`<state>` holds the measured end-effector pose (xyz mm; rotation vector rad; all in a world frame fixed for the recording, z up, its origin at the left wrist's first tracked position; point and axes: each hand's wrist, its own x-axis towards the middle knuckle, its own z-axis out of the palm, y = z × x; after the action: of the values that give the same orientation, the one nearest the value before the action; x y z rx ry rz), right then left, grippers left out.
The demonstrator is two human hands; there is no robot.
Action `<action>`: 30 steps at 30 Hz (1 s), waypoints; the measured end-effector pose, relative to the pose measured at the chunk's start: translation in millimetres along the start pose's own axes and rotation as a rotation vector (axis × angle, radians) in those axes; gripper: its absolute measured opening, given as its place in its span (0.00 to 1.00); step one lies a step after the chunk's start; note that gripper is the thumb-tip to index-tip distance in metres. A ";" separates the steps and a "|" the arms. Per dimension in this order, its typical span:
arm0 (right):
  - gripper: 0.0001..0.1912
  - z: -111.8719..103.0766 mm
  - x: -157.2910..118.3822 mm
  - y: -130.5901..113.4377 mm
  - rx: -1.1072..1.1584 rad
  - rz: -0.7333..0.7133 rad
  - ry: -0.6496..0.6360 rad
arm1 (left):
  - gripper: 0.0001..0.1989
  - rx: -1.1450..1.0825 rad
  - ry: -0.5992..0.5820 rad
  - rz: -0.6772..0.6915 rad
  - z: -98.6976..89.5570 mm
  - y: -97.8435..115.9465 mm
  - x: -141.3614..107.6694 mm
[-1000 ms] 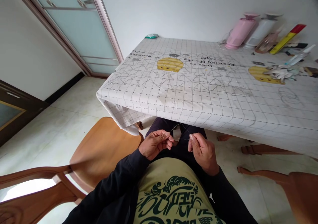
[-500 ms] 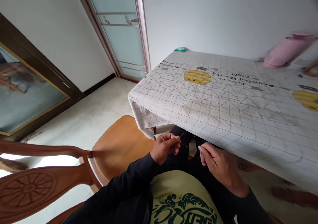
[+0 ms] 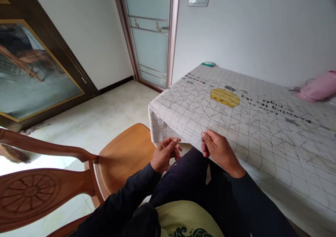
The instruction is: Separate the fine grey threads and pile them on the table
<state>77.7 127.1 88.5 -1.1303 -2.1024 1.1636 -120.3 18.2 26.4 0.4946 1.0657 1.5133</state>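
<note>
My left hand (image 3: 166, 154) is closed in a loose pinch in front of the tablecloth's hanging edge, thumb and forefinger close together; anything between them is too fine to make out. To its right, my right hand (image 3: 217, 148) pinches with thumb and forefinger over the front edge of the table. A thin wire or thread, plainer half a second ago, hardly shows against the pale cloth at these fingertips. The two hands are apart. Beneath and behind them lies a white checked tablecloth (image 3: 183, 119) with jagged grey outlines; whether these are print or wire I cannot tell.
A wooden chair (image 3: 126, 149) stands on the left, close to my left arm. On the table's far corner lies a small green and white packet (image 3: 208, 64). A pink bottle-like object (image 3: 319, 86) lies at the right, by the wall. A glass-panelled door (image 3: 149, 44) is beyond.
My right hand has risen in front of the cloth, and my left hand has shifted slightly left, so the gap between them is wider. The view has turned a little left.
</note>
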 end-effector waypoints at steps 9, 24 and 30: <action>0.15 19.3 118.0 1.8 0.070 0.186 0.011 | 0.29 0.208 -0.118 -0.111 -27.2 -60.4 -1.0; 0.17 28.6 175.5 12.3 -0.143 0.242 -0.021 | 0.27 0.404 -0.137 -0.117 -42.2 -77.3 -2.9; 0.16 25.5 149.9 5.7 -0.057 0.215 0.044 | 0.23 0.503 -0.167 -0.097 -40.4 -87.6 -5.0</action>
<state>-19.6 243.0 73.1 -1.4236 -2.0313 1.1678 -102.9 -7.1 -65.3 0.8874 1.3188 1.0909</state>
